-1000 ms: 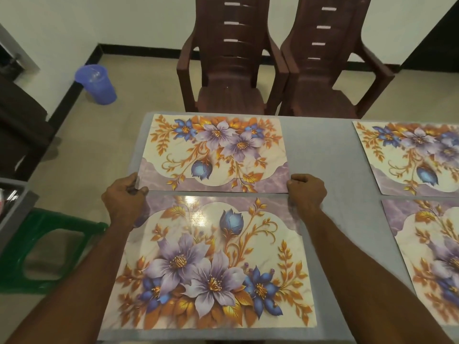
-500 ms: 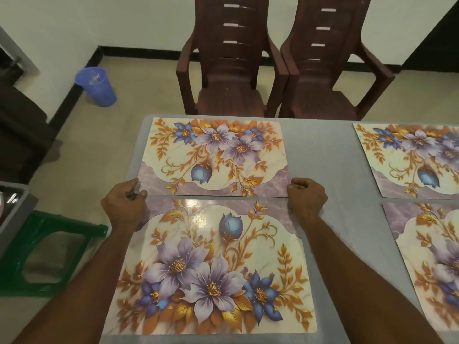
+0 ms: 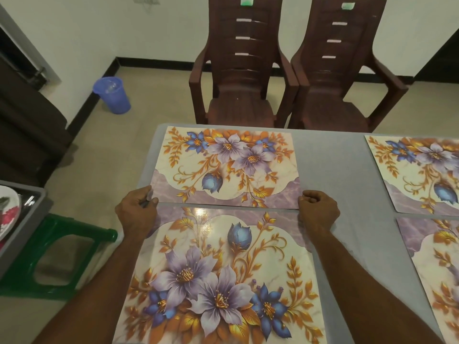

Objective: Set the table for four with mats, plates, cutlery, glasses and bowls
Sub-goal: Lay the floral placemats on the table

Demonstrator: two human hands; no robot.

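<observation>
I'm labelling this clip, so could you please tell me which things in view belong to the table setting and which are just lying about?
Belonging to the job:
far mat, held by left hand and right hand
near mat
two mats at the right
plate in the grey tub

Just lying about:
blue jug
green stool
two brown chairs

Looks like a home dining room. Plastic chairs [image 3: 238, 78] beyond the hands, floral mats [image 3: 226, 167] on the table [image 3: 332, 170].
</observation>
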